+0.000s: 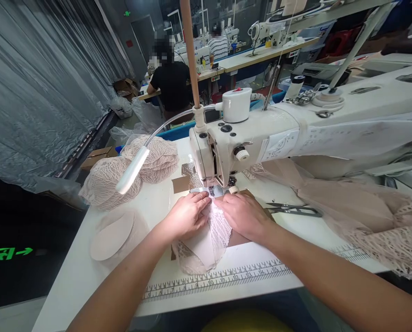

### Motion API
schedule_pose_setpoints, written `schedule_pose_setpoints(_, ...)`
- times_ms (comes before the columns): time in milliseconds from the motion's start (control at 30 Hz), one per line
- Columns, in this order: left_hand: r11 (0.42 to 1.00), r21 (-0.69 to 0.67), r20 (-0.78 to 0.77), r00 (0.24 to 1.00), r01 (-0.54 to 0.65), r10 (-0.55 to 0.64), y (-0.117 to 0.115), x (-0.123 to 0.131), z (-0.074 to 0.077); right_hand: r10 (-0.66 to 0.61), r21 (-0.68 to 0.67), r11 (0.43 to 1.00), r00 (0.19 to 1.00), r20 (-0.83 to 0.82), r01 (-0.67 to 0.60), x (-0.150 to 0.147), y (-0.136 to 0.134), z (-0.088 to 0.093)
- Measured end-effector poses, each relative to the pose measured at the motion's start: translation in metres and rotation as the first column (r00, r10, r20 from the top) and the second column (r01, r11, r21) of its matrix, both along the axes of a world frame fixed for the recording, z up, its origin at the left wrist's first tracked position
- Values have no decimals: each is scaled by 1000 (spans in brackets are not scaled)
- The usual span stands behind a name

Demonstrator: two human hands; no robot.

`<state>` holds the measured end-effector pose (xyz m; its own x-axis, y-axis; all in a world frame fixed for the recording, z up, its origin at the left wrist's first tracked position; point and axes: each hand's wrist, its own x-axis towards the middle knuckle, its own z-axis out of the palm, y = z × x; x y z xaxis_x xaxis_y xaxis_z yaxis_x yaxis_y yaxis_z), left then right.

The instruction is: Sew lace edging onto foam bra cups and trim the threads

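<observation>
At left, beige lace bundles [107, 182] and beige oval fabric pieces [118, 235] are kept aside, probably for working room. By the left hand [188, 214] and the right hand [245, 216], a beige lace piece [221, 230] is pressed down beside the white sewing machine's [254, 124] foot, seemingly for steadiness; whether it is pinched cannot be told. At right, black metal scissors [296, 209] are placed within reach.

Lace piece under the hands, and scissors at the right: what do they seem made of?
Lace piece: soft, matt fabric, judging by its openwork pattern; fibre unclear. Scissors: probably metal, dark with perhaps a slight sheen, judging by the slim pointed blades.
</observation>
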<state>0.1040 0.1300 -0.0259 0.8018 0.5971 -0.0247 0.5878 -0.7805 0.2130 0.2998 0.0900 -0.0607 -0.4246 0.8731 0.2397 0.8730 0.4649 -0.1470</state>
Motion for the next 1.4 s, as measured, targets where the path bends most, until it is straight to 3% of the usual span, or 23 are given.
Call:
schedule_pose_setpoints(300,996,-31,9,997,79,-78,14,-2,0,0,-30,1000,999,-34,-1,-2,0,4)
schedule_pose_setpoints(600,999,4,149,988,-32,31,-27,-10,9,8,-41,999,965,-263,-19,6,-2,0)
schedule_pose_setpoints(733,994,46,139,986,-96,89,-37,-3,0,-27,-65,998,960,-280,10,7,-2,-2)
schedule_pose_setpoints(833,995,27,216,972,-101,93,-36,-4,-9,-27,-79,997,952,-305,3,7,-3,-2)
schedule_pose_setpoints(1067,988,-97,346,927,-120,146,-34,-17,-12,82,-84,988,902,-424,-129,6,-9,4)
schedule_pose_setpoints(1300,998,18,294,954,-68,59,-37,-12,-15,27,-189,977,939,-344,-97,7,-15,20)
schedule_pose_setpoints(1400,997,-27,351,934,-66,71,-36,-13,-16,47,-272,955,966,-254,-118,7,-21,34)
